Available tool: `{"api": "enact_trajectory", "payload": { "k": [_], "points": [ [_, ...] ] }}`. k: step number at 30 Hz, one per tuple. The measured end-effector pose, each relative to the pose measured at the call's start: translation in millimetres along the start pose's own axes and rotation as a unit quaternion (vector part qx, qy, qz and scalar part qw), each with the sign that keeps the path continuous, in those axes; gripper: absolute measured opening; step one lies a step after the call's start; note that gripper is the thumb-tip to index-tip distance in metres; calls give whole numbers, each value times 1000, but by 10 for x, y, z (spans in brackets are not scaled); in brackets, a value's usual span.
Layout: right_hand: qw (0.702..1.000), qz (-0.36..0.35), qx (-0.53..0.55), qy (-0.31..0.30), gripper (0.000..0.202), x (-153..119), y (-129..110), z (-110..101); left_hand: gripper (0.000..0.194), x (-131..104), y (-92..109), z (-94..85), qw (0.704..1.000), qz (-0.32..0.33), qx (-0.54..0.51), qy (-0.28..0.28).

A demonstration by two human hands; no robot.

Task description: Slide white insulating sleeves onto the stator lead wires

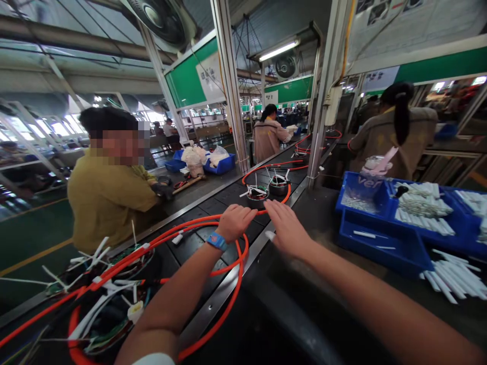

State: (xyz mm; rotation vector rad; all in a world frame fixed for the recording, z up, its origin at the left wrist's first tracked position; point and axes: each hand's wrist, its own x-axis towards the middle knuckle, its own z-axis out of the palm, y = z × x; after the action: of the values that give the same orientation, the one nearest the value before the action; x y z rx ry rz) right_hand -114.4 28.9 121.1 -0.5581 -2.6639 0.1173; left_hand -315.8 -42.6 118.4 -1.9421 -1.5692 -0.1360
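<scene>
Nearest my camera: two bare forearms (167, 294) reaching out over the black belt (220, 200), my landmark. Orange cable (241, 274) lies in loops on the belt, one bend spilling over its near rail. I read it as springy and fairly stiff, light, maybe a bit slick. I'd hold it by a plain run like the stretch between the hands, not by a tight bend.

Left hand (236, 221) is over the belt, fingers together and bent across the cable; grip underneath hidden, so can't tell if it's closed. Right hand (285, 230) is at the belt's near rail, fingers straight and together, tips at the cable, thumb wide apart.

Wound rings (257, 196) look dense and rigid, their white leads easy to snag. I'd take those by the outer rim.

Counts: two rings on the belt just past the hands, at least two at its near left end, farther ones too small to count. Cable: several loops, can't tell how many pieces. Blue bins (384, 243) on the belt's near side: four showing. White tubes (452, 276) there: too many. Blue trays (228, 163) across the belt: two. Co-worker (110, 192) across the belt: one.
</scene>
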Motion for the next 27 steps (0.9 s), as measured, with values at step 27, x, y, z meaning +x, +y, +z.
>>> {"api": "enact_trajectory", "payload": {
  "k": [27],
  "points": [
    [809, 353, 409, 233, 28, -1249, 1094, -70, 18, -1, 883, -1029, 902, 257, -278, -205]
  ]
}}
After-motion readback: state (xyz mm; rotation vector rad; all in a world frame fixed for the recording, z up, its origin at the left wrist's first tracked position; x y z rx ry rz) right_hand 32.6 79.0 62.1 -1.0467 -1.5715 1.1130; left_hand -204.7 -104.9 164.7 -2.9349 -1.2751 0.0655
